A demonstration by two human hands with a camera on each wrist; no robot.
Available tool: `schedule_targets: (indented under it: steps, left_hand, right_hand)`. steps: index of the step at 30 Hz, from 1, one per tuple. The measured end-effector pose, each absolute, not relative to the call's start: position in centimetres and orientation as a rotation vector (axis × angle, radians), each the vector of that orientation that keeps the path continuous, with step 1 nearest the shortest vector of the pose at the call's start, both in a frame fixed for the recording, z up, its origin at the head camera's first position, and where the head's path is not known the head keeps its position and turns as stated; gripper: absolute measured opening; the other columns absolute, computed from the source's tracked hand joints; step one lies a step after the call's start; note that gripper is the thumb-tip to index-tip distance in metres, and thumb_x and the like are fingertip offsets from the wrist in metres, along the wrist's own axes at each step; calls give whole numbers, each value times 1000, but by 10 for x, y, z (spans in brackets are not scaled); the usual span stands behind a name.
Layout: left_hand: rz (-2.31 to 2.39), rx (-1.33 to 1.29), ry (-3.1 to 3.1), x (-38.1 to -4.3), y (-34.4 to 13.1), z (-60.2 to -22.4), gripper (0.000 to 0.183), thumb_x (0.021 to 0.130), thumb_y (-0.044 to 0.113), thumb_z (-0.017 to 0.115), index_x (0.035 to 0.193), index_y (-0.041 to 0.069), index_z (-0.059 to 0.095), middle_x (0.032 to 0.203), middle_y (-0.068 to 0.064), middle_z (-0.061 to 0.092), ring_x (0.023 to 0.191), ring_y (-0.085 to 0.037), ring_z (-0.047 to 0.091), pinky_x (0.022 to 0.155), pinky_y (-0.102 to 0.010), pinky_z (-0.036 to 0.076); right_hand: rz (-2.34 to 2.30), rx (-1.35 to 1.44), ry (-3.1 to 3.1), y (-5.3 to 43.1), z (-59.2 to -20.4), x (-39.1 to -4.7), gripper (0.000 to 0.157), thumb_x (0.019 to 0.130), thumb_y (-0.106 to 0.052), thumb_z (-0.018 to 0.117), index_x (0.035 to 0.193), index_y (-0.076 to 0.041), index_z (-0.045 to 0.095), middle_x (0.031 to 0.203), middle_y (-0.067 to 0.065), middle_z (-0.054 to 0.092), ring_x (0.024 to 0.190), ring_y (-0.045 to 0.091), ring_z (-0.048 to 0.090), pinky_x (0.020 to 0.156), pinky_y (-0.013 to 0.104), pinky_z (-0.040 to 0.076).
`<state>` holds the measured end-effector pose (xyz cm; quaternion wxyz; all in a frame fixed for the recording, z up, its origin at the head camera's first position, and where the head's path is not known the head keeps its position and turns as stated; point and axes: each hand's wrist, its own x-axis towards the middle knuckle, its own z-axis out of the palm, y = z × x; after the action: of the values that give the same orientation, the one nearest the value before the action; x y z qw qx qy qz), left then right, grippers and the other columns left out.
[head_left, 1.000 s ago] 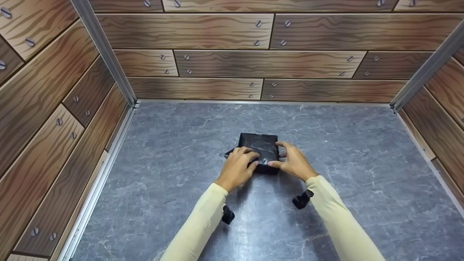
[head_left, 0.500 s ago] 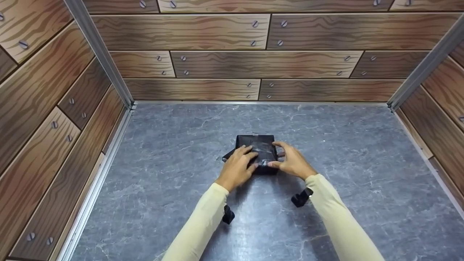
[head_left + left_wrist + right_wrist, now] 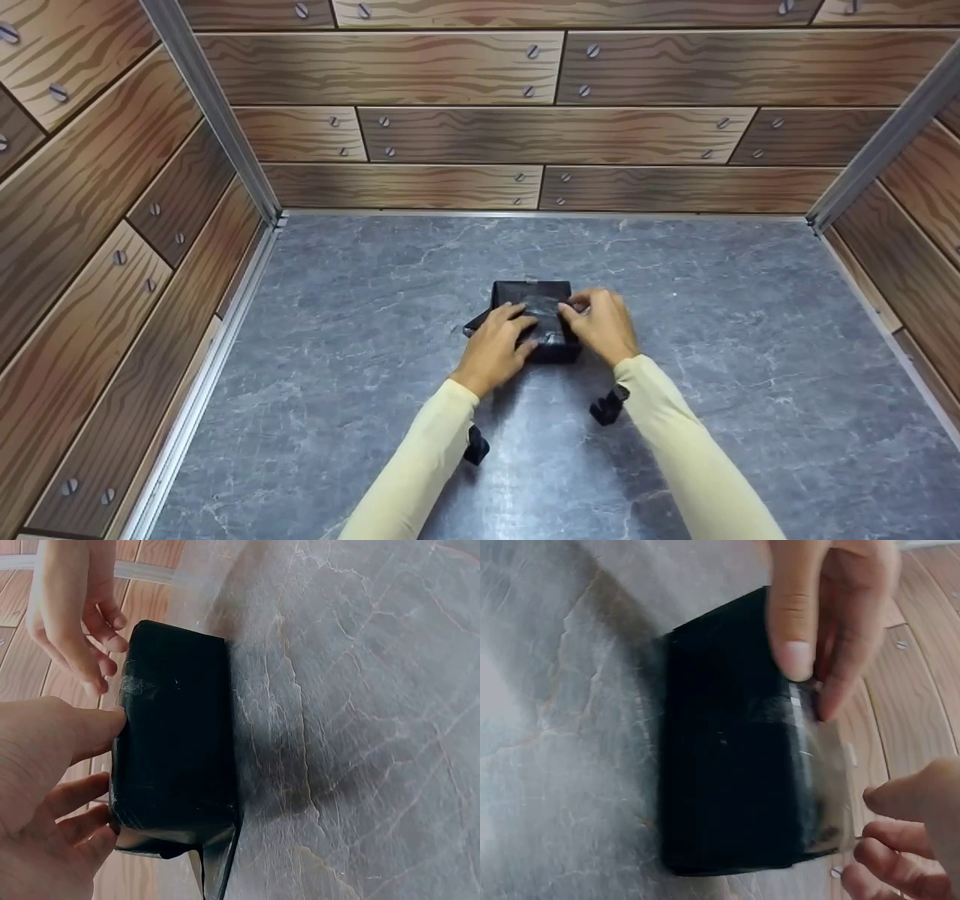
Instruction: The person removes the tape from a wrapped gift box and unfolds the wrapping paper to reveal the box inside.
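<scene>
A box wrapped in shiny black sheet (image 3: pixel 536 290) lies on the grey marbled surface, with clear tape (image 3: pixel 551 338) across its front top edge. At its left side a folded black flap (image 3: pixel 477 322) sticks out. My left hand (image 3: pixel 495 345) rests on the box's top, its thumb at the front edge near the tape. Over at the right top edge is my right hand (image 3: pixel 604 322), its thumb and forefinger bent close together. In the right wrist view a gap shows between that thumb (image 3: pixel 889 796) and the forefinger. The box's right end is partly hidden behind this hand.
Wood-patterned panels (image 3: pixel 465 135) enclose the surface at the back and both sides. Metal rails (image 3: pixel 210 360) run along the base and up the corners. Each wrist carries a small black camera, the right one (image 3: pixel 607 405) hanging below the sleeve.
My right hand has shifted left and slightly back along the box, its thumb moving from the front corner to the right top edge beside the forefinger. My left hand has barely moved.
</scene>
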<state>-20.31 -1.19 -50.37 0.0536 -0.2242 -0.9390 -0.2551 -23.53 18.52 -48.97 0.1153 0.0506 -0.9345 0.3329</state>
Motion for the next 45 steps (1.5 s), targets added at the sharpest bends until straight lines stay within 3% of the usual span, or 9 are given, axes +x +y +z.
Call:
schedule_targets:
  steps: [5, 11, 19, 29, 45]
  left_hand:
    - [-778, -691, -2861, -204, -11, -504, 39, 97, 26, 70, 132, 10, 67, 147, -12, 54, 142, -32, 43, 117, -42, 35]
    - [-799, -675, -2883, -205, -11, -504, 40, 97, 27, 70, 133, 10, 67, 149, -12, 53, 143, -32, 41, 118, -42, 34]
    - [-806, -660, -2875, -204, -12, -504, 39, 97, 26, 70, 132, 9, 68, 148, -12, 53, 143, -33, 41, 117, -44, 35]
    - [-787, -659, -2889, -203, -11, -503, 38, 98, 26, 69, 133, 10, 68, 148, -12, 53, 144, -32, 41, 118, -42, 34]
    - [-801, -642, -2888, -203, -11, -503, 38, 98, 27, 69, 133, 11, 68, 149, -11, 53, 144, -32, 41, 117, -42, 35]
  right_hand:
    - [888, 101, -2738, 181, -494, -237, 22, 86, -21, 80, 94, 0, 79, 87, 13, 75, 83, 33, 70, 76, 51, 54]
    - [916, 107, -2720, 184, -494, -237, 11, 87, -12, 75, 91, -2, 79, 83, 10, 75, 77, 30, 69, 72, 49, 52]
    - [886, 124, -2741, 179, -495, -236, 30, 87, -28, 81, 97, 0, 79, 91, 14, 75, 88, 35, 70, 79, 51, 54]
    - [781, 170, -2692, 172, -500, -237, 13, 88, -15, 76, 87, -2, 77, 85, 14, 72, 83, 39, 68, 72, 54, 54]
    - [730, 200, -2701, 175, -500, -236, 12, 90, -11, 69, 80, -3, 69, 86, 16, 66, 81, 45, 66, 69, 58, 53]
